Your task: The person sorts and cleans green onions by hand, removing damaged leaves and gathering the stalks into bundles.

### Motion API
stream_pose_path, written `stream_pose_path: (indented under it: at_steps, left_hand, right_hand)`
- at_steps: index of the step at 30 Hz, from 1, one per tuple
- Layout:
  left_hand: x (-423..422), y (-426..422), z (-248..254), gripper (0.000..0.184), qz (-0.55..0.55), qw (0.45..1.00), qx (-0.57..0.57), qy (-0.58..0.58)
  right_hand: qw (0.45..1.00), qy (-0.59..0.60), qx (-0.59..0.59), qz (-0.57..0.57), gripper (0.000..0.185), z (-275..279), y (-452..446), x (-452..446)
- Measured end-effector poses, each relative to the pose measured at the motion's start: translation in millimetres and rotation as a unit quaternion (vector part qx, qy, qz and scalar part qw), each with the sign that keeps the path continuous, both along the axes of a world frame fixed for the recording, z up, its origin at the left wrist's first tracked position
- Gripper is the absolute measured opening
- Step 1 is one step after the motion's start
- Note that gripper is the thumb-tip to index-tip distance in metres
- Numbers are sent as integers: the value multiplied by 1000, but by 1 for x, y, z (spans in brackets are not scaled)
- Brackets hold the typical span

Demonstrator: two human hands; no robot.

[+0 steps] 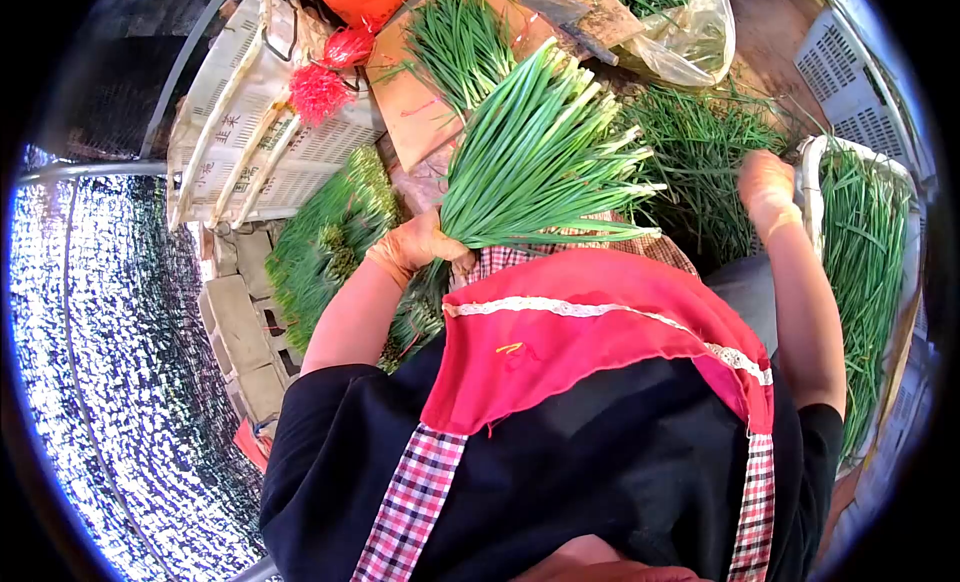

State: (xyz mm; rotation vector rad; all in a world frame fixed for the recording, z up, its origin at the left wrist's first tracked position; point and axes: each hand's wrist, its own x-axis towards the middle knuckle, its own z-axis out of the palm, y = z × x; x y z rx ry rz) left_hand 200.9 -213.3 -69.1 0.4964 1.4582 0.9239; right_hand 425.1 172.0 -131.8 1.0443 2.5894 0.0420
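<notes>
Nearest me, a red apron (590, 372) is covering the chest. Beyond it, the left hand (425, 244) is clamping its fingers around the green end of a bunch (545, 152), pale ends fanning outward. The right hand (768, 187) is curling beside a crate (812, 202); whether its fingers are gripping anything, I cannot tell. Farther, a smaller bunch (460, 47) is lying on a board (410, 127).
</notes>
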Motion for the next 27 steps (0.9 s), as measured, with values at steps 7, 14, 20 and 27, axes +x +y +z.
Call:
stream_pose_path:
  at_steps: [7, 14, 20, 27]
  left_hand:
    - [-4, 2, -2, 55, 6, 998, 3, -66]
    - [-10, -3, -16, 52, -52, 999, -3, -5]
    - [-9, 5, -6, 57, -13, 999, -11, -43]
    - [-11, -2, -17, 60, -26, 999, -34, -30]
  right_hand:
    - [805, 217, -552, 30, 42, -17, -52, -58]
    - [637, 415, -633, -146, 19, -33, -65, -62]
    - [698, 329, -578, -265, 45, -22, -44, -18]
    - [464, 324, -810, -157, 29, -33, -80, -42]
